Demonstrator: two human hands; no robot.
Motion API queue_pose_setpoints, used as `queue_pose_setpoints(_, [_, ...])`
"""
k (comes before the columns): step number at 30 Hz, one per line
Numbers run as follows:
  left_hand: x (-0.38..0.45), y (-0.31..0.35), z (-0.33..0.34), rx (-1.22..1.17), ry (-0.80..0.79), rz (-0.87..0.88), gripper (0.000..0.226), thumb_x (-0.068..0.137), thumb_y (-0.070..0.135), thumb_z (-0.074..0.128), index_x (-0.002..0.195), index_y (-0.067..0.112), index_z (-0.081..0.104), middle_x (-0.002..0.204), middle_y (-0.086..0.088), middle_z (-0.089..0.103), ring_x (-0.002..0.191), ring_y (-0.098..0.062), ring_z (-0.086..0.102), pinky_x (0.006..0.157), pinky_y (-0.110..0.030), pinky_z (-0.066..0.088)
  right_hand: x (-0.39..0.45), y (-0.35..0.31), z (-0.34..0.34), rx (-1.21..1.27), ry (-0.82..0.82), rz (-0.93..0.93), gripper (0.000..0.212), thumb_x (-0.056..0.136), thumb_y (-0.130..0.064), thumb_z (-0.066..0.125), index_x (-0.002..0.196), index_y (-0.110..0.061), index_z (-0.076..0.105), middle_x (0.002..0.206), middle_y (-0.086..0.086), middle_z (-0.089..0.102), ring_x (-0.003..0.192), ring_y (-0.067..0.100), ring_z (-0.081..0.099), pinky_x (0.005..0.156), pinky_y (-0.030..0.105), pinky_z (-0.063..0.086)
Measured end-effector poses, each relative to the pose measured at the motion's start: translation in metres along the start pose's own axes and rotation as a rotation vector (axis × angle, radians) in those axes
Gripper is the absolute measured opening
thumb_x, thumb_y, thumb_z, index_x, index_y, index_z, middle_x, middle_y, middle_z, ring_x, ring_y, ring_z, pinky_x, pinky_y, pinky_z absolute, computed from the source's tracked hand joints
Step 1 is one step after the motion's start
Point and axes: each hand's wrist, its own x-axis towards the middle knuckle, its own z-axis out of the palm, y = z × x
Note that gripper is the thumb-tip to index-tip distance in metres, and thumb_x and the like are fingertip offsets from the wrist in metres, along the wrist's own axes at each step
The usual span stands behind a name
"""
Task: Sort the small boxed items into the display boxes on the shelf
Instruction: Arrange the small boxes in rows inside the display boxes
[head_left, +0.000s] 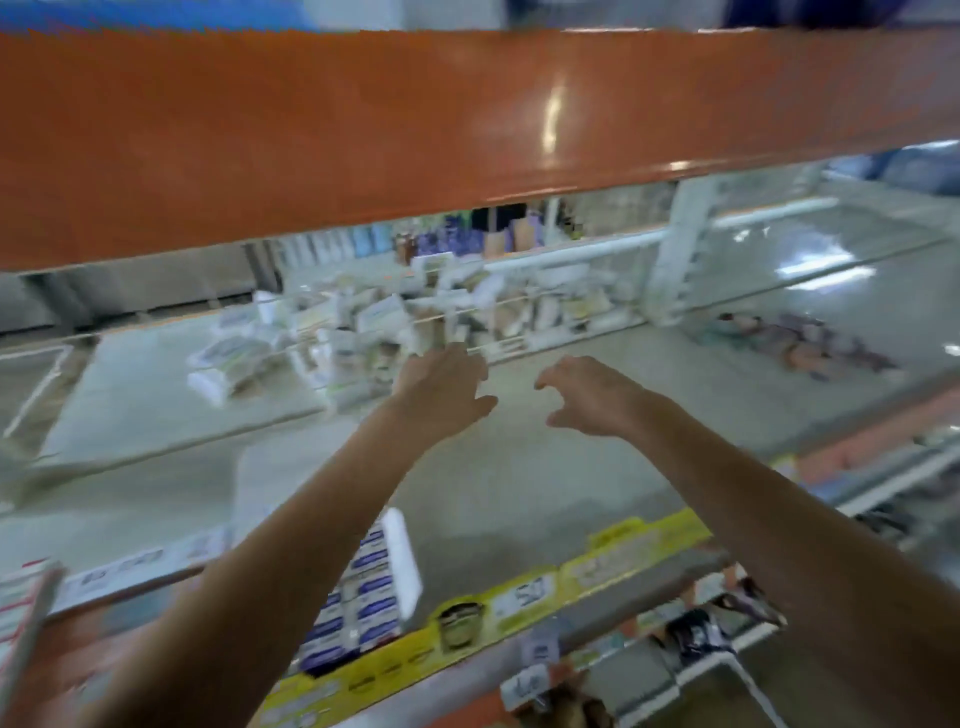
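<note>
The pale shelf (519, 499) is sitting under an orange beam (363, 130), everything pretty blurry. A messy heap of small white boxes (363, 338) is lying toward the back edge, left of middle. A display box of blue-labelled packs (369, 587) is sitting at the front edge, with yellow price tags (571, 577) running along that edge.
</note>
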Motion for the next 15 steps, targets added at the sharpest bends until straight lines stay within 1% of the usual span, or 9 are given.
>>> queue_pose_setpoints(4, [0.053,0.083,0.012,-0.013,-0.095,0.133,0.047,0.091,0.05,0.048,0.132,0.026,0.046,0.133,-0.005,0.044,0.124,-0.026,0.041,0.094,-0.037,0.039,-0.016,0.102,0.022,0.047,-0.062,0.152,0.055,0.087,-0.03,0.062,0.137,-0.022,0.043,0.142,0.008,0.039,0.132,0.025,0.035,0.109,0.037,0.033])
queue_pose_setpoints(9, [0.106,0.175,0.03,-0.06,-0.164,0.22,0.051,0.091,0.049,0.049,0.135,0.024,0.044,0.135,-0.007,0.042,0.123,-0.028,0.04,0.098,-0.039,0.038,-0.045,0.212,0.038,0.116,-0.064,0.283,0.053,0.088,-0.031,0.062,0.136,-0.02,0.044,0.14,0.008,0.043,0.131,0.025,0.037,0.107,0.032,0.032])
queue_pose_setpoints(11, [0.127,0.203,0.036,-0.074,-0.195,0.228,0.052,0.091,0.048,0.049,0.137,0.024,0.042,0.137,-0.006,0.041,0.125,-0.027,0.039,0.099,-0.039,0.038,-0.053,0.25,0.043,0.131,-0.029,0.329,0.051,0.088,-0.029,0.06,0.136,-0.019,0.045,0.14,0.008,0.043,0.13,0.025,0.039,0.106,0.033,0.034])
queue_pose_setpoints(15, [0.174,0.242,0.049,-0.076,-0.204,0.225,0.052,0.092,0.044,0.049,0.138,0.022,0.04,0.136,-0.008,0.042,0.124,-0.028,0.04,0.1,-0.04,0.039,-0.056,0.314,0.051,0.193,0.133,0.419,0.048,0.086,-0.022,0.06,0.132,-0.019,0.047,0.14,0.007,0.043,0.129,0.023,0.04,0.106,0.034,0.034])
